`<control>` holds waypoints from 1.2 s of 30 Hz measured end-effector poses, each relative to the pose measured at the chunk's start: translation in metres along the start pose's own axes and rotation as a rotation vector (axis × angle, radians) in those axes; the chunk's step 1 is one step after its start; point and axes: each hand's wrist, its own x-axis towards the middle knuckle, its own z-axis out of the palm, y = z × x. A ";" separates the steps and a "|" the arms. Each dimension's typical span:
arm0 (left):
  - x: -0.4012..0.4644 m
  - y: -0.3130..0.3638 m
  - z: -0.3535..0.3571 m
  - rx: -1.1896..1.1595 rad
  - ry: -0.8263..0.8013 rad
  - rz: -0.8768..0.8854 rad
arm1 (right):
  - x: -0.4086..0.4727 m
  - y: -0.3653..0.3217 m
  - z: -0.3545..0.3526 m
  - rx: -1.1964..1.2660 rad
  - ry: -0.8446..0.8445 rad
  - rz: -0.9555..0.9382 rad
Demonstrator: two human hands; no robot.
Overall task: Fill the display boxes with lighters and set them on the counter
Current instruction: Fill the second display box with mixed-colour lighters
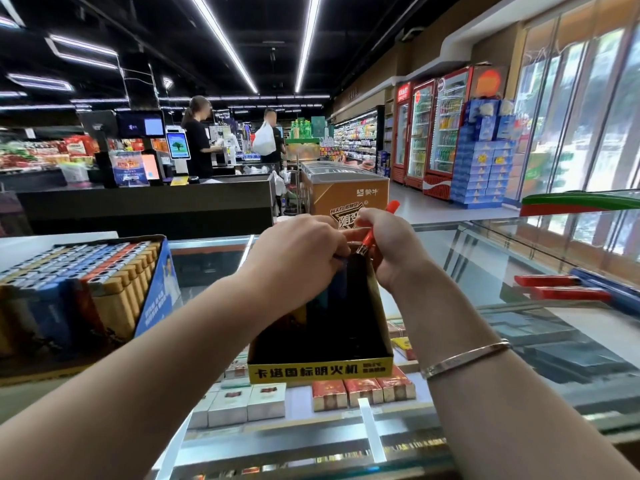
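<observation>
A black display box [320, 370] with a yellow front strip stands on the glass counter [485, 271] in front of me, partly filled with dark, blue and yellow lighters. My right hand [384, 244] grips a red lighter [369, 239], metal end down, over the box's far edge. My left hand [301, 251] reaches into the far end of the box, fingers curled among the lighters there; what it holds is hidden. A second, blue display box [156, 289] at the left is packed full of lighters [69, 271].
Two loose red lighters [554, 287] lie on the counter at the right. Cigarette packs [360, 393] show under the glass. Beyond the counter stand a checkout desk [145, 202] with two people, a chest freezer [346, 192] and drink fridges [433, 133].
</observation>
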 end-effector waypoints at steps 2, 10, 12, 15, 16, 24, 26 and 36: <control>-0.002 0.001 0.001 0.002 0.018 -0.026 | 0.000 0.000 0.000 -0.005 -0.003 0.003; -0.016 0.014 0.009 0.246 0.208 0.023 | -0.003 0.001 0.002 0.057 0.018 0.009; -0.019 0.012 0.011 0.201 0.174 0.022 | -0.004 -0.001 0.003 0.045 0.017 0.017; -0.022 0.002 0.007 0.083 0.110 -0.008 | -0.006 -0.002 0.002 0.007 -0.024 -0.012; -0.024 0.000 0.004 0.022 0.114 -0.023 | -0.006 -0.003 0.003 -0.012 -0.039 -0.058; -0.031 -0.002 -0.015 -0.594 0.382 -0.215 | -0.023 -0.004 0.021 -0.250 -0.232 -0.373; -0.030 -0.005 -0.017 -0.800 0.426 -0.270 | -0.024 -0.003 0.023 -0.283 -0.266 -0.351; -0.042 -0.038 -0.026 -1.450 0.556 -0.489 | -0.024 -0.004 0.021 -0.527 -0.322 -0.479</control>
